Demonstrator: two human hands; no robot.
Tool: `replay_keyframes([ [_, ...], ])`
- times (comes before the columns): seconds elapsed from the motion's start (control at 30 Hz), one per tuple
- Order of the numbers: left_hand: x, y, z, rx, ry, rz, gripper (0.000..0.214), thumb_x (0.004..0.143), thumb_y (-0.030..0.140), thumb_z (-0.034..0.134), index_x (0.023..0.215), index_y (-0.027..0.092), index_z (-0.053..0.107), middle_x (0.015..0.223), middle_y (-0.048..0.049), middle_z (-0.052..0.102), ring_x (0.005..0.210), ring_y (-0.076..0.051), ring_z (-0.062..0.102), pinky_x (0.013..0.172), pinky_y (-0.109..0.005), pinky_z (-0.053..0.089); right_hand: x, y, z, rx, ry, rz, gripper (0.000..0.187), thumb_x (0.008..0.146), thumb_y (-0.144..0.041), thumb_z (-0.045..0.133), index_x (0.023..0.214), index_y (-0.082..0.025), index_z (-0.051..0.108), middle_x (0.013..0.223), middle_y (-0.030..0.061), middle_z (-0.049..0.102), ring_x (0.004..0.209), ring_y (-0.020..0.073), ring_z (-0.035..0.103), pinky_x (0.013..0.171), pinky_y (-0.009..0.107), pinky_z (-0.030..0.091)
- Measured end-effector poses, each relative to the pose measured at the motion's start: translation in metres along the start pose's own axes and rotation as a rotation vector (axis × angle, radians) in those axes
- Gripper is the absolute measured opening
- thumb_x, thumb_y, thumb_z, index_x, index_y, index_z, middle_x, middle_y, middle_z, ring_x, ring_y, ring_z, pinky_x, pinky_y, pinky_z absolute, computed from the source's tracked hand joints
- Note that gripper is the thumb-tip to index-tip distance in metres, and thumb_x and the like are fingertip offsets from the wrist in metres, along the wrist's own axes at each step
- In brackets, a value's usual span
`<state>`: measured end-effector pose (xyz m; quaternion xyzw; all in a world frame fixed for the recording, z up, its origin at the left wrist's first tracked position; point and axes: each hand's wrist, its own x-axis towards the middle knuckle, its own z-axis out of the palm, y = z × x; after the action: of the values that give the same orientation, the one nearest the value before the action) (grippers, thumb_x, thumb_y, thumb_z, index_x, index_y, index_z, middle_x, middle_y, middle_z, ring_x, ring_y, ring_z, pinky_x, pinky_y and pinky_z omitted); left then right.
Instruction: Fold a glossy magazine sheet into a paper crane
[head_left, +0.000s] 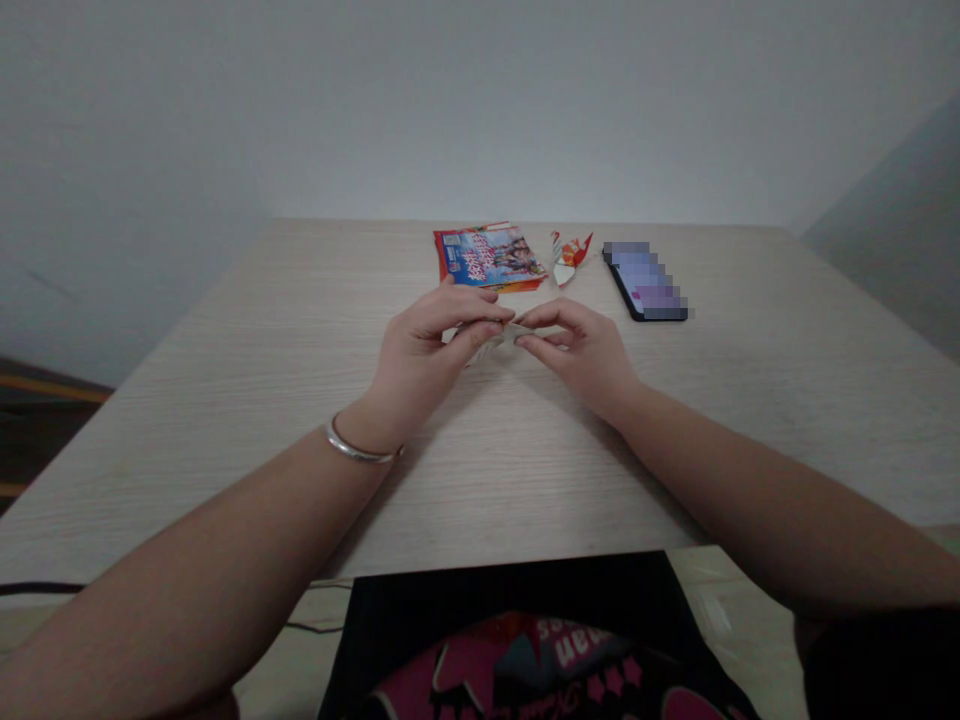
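Observation:
Above the middle of the table, my left hand (427,335) and my right hand (589,350) meet. A small pale piece of folded paper (519,331) is pinched between the thumb and fingertips of each. Part of the paper lies behind my left thumb and fingers, so its full shape is hidden. My left wrist carries a silver bangle (360,443). Just beyond my left fingers lies a stack of colourful printed leaflets (495,258), blue and red with white lettering. Beside it sits a crumpled or folded red and white paper scrap (571,262).
A phone (646,285) with a black edge lies to the right of the scrap, its screen blurred. The pale wood-grain table (262,400) reaches back to a grey wall (480,110). A dark cable (37,588) runs at the lower left.

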<state>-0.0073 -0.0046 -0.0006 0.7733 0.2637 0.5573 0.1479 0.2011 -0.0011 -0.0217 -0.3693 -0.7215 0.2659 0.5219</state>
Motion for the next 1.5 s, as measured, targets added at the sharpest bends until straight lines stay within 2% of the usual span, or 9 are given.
replay_keyframes([
  [0.17, 0.002, 0.000, -0.008, 0.288, -0.037, 0.112, 0.009, 0.095, 0.024, 0.072, 0.099, 0.029, 0.077, 0.093, 0.0017, 0.079, 0.092, -0.019, 0.072, 0.095, -0.040, 0.050, -0.001, -0.002, -0.005, -0.073, 0.097, -0.150, 0.012, 0.085, -0.016, 0.075, 0.092, -0.026, 0.077, 0.095, 0.0004, 0.079, 0.088, 0.0156, 0.074, 0.066, 0.026, 0.062],
  [0.33, 0.004, -0.006, -0.013, 0.473, -0.080, 0.089, 0.004, 0.095, 0.035, 0.073, 0.096, 0.032, 0.076, 0.089, 0.0010, 0.077, 0.088, -0.021, 0.069, 0.091, -0.043, 0.047, -0.001, -0.004, -0.009, -0.138, 0.123, -0.243, 0.015, 0.088, -0.017, 0.074, 0.096, -0.028, 0.081, 0.096, 0.0001, 0.081, 0.089, 0.0167, 0.075, 0.075, 0.031, 0.064],
  [0.43, 0.003, -0.009, -0.011, 0.436, -0.058, 0.088, 0.003, 0.093, 0.033, 0.076, 0.092, 0.031, 0.074, 0.086, 0.0020, 0.076, 0.086, -0.020, 0.068, 0.094, -0.045, 0.047, -0.001, -0.007, -0.011, -0.152, 0.117, -0.284, 0.015, 0.089, -0.019, 0.074, 0.097, -0.030, 0.082, 0.096, -0.0001, 0.081, 0.090, 0.0172, 0.075, 0.081, 0.033, 0.064],
  [0.53, 0.001, -0.009, -0.009, 0.315, -0.036, 0.035, 0.007, 0.092, 0.028, 0.076, 0.086, 0.027, 0.073, 0.084, 0.0010, 0.074, 0.082, -0.019, 0.066, 0.088, -0.041, 0.050, -0.001, -0.008, -0.011, -0.129, 0.114, -0.309, 0.017, 0.088, -0.017, 0.075, 0.097, -0.029, 0.082, 0.096, 0.0000, 0.081, 0.089, 0.0166, 0.074, 0.081, 0.032, 0.064],
  [0.67, 0.000, -0.007, -0.006, 0.183, -0.032, -0.049, 0.008, 0.090, 0.025, 0.078, 0.083, 0.024, 0.073, 0.085, -0.0012, 0.073, 0.081, -0.018, 0.066, 0.079, -0.037, 0.053, -0.002, -0.007, -0.008, -0.081, 0.121, -0.250, 0.017, 0.087, -0.018, 0.076, 0.099, -0.028, 0.080, 0.098, 0.0008, 0.079, 0.091, 0.0166, 0.073, 0.079, 0.032, 0.064],
  [0.8, 0.000, -0.006, -0.007, 0.145, -0.042, -0.071, 0.009, 0.089, 0.025, 0.079, 0.083, 0.024, 0.073, 0.086, -0.0013, 0.074, 0.083, -0.018, 0.067, 0.080, -0.036, 0.054, -0.004, -0.007, -0.006, -0.031, 0.128, -0.200, 0.015, 0.086, -0.019, 0.077, 0.098, -0.027, 0.079, 0.099, 0.0008, 0.079, 0.094, 0.0170, 0.074, 0.080, 0.032, 0.064],
  [0.97, -0.001, -0.005, -0.008, 0.076, -0.058, -0.078, 0.008, 0.089, 0.028, 0.078, 0.083, 0.025, 0.074, 0.086, -0.0021, 0.074, 0.084, -0.019, 0.068, 0.080, -0.037, 0.055, -0.004, -0.010, -0.009, -0.082, 0.123, -0.238, 0.010, 0.087, -0.020, 0.077, 0.093, -0.028, 0.080, 0.094, 0.0000, 0.080, 0.089, 0.0177, 0.073, 0.080, 0.035, 0.061],
  [1.2, -0.001, -0.004, -0.009, 0.090, -0.088, -0.107, 0.013, 0.090, 0.033, 0.078, 0.082, 0.025, 0.073, 0.086, -0.0019, 0.074, 0.084, -0.018, 0.067, 0.082, -0.038, 0.055, -0.003, -0.012, -0.013, -0.144, 0.109, -0.246, 0.007, 0.087, -0.025, 0.078, 0.089, -0.031, 0.080, 0.090, 0.0001, 0.081, 0.091, 0.0212, 0.073, 0.089, 0.043, 0.059],
  [1.5, 0.000, -0.005, -0.009, 0.141, -0.089, -0.053, 0.017, 0.092, 0.036, 0.076, 0.081, 0.025, 0.071, 0.083, -0.0015, 0.072, 0.082, -0.018, 0.065, 0.082, -0.039, 0.054, -0.002, -0.013, -0.011, -0.113, 0.097, -0.215, 0.007, 0.087, -0.023, 0.077, 0.090, -0.029, 0.078, 0.095, 0.0001, 0.082, 0.093, 0.0203, 0.073, 0.090, 0.041, 0.058],
])
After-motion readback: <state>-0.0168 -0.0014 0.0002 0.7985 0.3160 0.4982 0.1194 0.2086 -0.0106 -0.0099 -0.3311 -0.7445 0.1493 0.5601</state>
